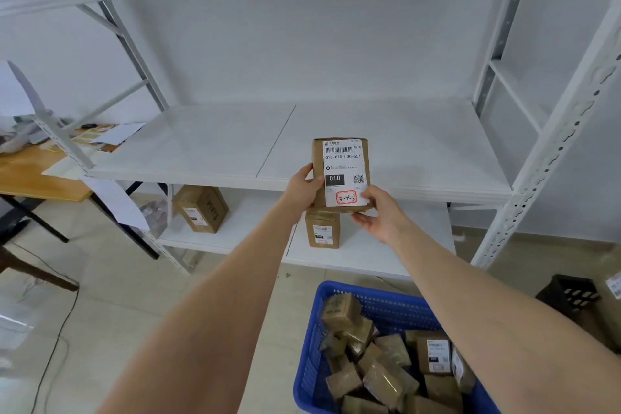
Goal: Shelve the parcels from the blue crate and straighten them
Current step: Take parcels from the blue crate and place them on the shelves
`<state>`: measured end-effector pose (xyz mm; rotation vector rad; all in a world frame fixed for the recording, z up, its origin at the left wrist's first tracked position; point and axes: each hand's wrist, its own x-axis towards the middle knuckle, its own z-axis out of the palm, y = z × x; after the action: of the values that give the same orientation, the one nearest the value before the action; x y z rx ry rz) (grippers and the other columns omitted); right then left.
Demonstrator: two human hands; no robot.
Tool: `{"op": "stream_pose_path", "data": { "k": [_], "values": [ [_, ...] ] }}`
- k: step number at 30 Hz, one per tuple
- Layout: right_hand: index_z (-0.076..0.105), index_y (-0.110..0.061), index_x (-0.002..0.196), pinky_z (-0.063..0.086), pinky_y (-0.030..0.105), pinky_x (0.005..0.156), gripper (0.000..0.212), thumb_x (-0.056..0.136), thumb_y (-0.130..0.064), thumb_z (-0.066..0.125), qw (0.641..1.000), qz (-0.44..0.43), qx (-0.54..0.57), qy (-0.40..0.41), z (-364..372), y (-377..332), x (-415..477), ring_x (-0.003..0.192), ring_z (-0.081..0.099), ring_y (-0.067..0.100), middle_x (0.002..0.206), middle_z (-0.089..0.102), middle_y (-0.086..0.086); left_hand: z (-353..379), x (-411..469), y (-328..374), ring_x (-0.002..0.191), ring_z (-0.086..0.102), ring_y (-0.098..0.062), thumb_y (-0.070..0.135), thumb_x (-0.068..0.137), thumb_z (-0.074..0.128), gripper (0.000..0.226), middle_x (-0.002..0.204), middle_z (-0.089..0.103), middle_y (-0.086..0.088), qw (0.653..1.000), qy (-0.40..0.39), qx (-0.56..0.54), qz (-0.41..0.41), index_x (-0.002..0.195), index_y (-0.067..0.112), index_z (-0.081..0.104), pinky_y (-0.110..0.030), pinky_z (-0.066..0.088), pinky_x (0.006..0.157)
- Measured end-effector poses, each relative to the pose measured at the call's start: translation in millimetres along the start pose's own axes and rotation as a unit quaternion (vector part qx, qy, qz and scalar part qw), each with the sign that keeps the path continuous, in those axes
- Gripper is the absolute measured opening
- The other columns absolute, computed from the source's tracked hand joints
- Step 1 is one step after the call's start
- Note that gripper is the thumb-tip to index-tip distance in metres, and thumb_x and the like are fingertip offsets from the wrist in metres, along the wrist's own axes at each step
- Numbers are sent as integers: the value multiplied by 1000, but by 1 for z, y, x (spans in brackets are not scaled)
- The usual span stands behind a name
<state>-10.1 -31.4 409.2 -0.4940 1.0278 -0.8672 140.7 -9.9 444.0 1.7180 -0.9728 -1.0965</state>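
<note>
The parcel (341, 175), gripped at its side by the left hand (302, 186) and pinched at its lower corner by the right hand (376, 215), is held before the shelf (218, 151) edge, where its base could be caught and tipped if not raised enough.

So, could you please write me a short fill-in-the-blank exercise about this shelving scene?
1. The parcel, held by the left hand and right hand, bears the handwritten mark ____.
2. The crate below is coloured ____.
3. On the lower shelf stand ____ cardboard boxes.
Missing words: 3-4-6; blue; two.
</note>
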Motion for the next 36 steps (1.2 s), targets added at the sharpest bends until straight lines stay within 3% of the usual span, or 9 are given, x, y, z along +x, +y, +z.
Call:
{"op": "stream_pose_path", "data": {
  "k": [4,10,14,20,25,29,32,34,36],
  "values": [
    [55,-11,100,49,37,95,12,89,-5,53,998,3,-50,27,33,46,19,95,59,25,95,64,8,-45,26,-39,105,62,-27,18,99,46,48,127,59,-10,999,-19,16,-19,145,18,32,-34,53,76],
    [55,-15,104,41,31,89,22,89,1,56,986,6,-123,115,93,137,56,89,58,17,97,63,2,-130,68,-114,97,60,-27,9,96,46,26,117,64,-13,990,-94,63,-79,121,6,54,-46,49,92],
    [56,-17,90,47,22,72,23,87,6,56,976,-10,-170,133,121,188,82,97,61,20,112,65,6,-167,94,-161,88,60,-24,2,93,46,22,102,64,-9,984,-117,71,-116,113,7,56,-41,49,82],
    [54,-13,110,55,39,90,31,85,5,61,951,-5,-266,159,140,242,151,108,63,26,122,64,9,-189,149,-224,99,63,-30,6,91,50,35,116,64,-14,979,-94,93,-153,126,5,51,-45,52,87],
    [48,-14,134,51,21,59,51,88,6,58,962,-3,-227,154,151,270,219,90,62,18,123,63,9,-193,207,-260,108,60,-29,5,90,49,42,122,60,-9,979,-80,117,-144,132,6,47,-43,51,92],
    [50,-13,131,55,27,68,46,89,3,57,968,9,-186,168,150,293,281,90,63,20,120,63,8,-186,260,-289,107,59,-24,10,92,49,40,123,61,-7,980,-76,123,-135,132,8,49,-31,47,83],
    [51,-14,126,57,32,71,41,89,0,58,973,14,-163,164,144,309,324,89,65,22,112,64,7,-179,295,-316,88,60,-16,30,97,49,30,104,65,-2,983,-69,77,-154,119,11,56,-25,44,67],
    [53,-13,126,57,33,72,39,88,-9,64,973,6,-165,161,138,322,353,88,67,21,110,67,6,-173,318,-334,78,56,-11,41,98,42,30,90,61,3,983,-64,56,-163,101,16,56,-24,43,62],
    [58,-15,123,58,36,79,40,86,-28,70,971,-1,-176,164,131,336,382,89,68,18,106,70,1,-167,343,-356,81,56,-13,50,97,40,35,93,59,1,983,-57,32,-174,104,17,50,-27,43,66]
  ]
}}
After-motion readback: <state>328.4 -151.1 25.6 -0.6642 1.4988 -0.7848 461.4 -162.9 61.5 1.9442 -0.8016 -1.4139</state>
